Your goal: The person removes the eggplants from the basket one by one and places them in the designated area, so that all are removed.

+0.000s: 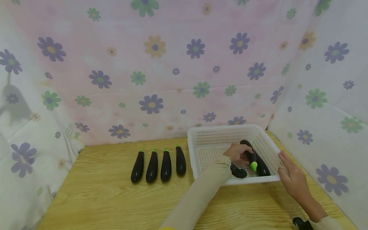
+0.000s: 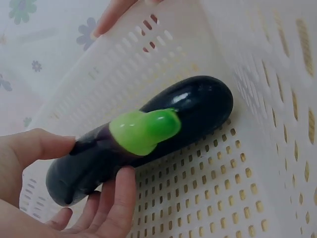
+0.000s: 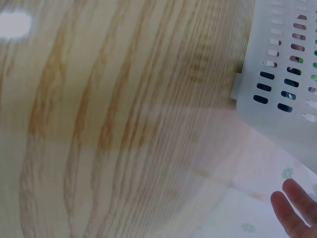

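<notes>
In the head view my left hand (image 1: 237,153) is inside the white plastic basket (image 1: 198,171), holding an eggplant (image 1: 251,157) with a green stem. The left wrist view shows the thumb on one side of this eggplant (image 2: 86,161) and the fingers on the other. Beneath it a second eggplant (image 1: 262,167) lies on the basket floor, its stem end hidden. My right hand (image 1: 294,179) rests against the basket's right rim with straight fingers. Two of its fingertips (image 3: 285,208) show beside the basket wall in the right wrist view.
Several eggplants (image 1: 151,166) lie in a row on the wooden table (image 1: 100,191), left of the basket. Flowered cloth (image 1: 172,64) hangs behind the table and along both sides. The basket stands close to the back cloth.
</notes>
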`<state>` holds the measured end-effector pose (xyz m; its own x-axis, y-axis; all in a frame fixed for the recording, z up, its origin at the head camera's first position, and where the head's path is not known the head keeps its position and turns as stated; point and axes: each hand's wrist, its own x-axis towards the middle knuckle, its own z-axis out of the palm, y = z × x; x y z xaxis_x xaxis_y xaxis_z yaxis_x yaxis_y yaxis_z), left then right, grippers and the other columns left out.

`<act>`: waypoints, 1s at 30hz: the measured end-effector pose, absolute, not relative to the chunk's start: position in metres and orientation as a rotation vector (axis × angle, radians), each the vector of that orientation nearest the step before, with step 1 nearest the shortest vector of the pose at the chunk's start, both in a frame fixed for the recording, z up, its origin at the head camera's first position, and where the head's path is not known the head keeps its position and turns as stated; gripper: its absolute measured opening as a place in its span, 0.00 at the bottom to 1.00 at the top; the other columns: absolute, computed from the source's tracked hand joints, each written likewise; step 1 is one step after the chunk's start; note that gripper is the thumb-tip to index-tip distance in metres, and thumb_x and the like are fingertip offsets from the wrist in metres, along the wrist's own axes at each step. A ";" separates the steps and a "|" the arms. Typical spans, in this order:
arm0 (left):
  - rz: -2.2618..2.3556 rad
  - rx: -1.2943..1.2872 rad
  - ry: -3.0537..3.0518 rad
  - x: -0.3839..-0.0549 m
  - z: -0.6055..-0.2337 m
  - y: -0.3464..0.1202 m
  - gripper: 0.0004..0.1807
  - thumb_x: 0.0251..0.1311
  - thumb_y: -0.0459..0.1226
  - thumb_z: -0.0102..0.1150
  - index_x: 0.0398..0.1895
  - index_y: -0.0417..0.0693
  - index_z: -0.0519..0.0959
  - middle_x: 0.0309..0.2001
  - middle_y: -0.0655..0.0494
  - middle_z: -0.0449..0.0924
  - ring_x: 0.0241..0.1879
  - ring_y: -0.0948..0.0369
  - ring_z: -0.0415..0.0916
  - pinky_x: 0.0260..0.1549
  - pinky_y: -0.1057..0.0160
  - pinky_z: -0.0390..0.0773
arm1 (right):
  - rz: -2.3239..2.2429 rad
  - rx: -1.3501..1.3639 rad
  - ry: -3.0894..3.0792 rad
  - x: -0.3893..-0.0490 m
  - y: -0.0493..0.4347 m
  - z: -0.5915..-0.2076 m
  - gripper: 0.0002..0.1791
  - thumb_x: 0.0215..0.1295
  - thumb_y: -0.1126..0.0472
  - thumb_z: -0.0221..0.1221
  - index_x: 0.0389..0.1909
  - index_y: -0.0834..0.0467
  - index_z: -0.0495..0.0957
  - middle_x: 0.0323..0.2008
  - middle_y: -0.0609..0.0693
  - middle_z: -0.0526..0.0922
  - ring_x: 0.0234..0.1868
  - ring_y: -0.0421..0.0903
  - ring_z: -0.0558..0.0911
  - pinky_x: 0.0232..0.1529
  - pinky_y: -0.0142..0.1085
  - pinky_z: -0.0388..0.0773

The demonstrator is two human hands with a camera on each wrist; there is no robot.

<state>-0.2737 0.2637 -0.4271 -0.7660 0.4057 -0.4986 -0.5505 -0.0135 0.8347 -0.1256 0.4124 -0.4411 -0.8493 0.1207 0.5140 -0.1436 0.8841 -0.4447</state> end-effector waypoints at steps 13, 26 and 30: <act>2.023 -0.147 1.570 -0.274 -0.402 0.258 0.07 0.39 0.31 0.62 0.25 0.42 0.76 0.26 0.48 0.76 0.28 0.51 0.75 0.32 0.49 0.76 | 0.647 0.048 -2.501 -0.128 0.413 -0.435 0.28 0.61 0.65 0.45 0.64 0.58 0.57 0.64 0.54 0.57 0.62 0.56 0.57 0.54 0.55 0.55; 2.014 -0.025 1.506 -0.277 -0.388 0.238 0.04 0.43 0.33 0.61 0.24 0.44 0.78 0.29 0.45 0.77 0.28 0.50 0.75 0.31 0.48 0.76 | 0.639 0.046 -2.530 -0.127 0.413 -0.437 0.28 0.61 0.65 0.45 0.64 0.59 0.56 0.65 0.51 0.54 0.59 0.62 0.60 0.47 0.57 0.59; 2.018 0.029 1.476 -0.279 -0.385 0.231 0.05 0.42 0.33 0.62 0.25 0.43 0.79 0.29 0.46 0.77 0.26 0.52 0.74 0.26 0.51 0.77 | 0.612 0.014 -2.542 -0.124 0.413 -0.440 0.28 0.62 0.64 0.44 0.64 0.59 0.55 0.65 0.50 0.54 0.55 0.59 0.65 0.37 0.46 0.63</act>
<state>-0.2787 0.2315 -0.3850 -0.8010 0.4952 -0.3363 -0.4705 -0.1736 0.8651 -0.1243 0.4127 -0.4401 -0.8643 0.1082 0.4912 -0.1272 0.8978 -0.4216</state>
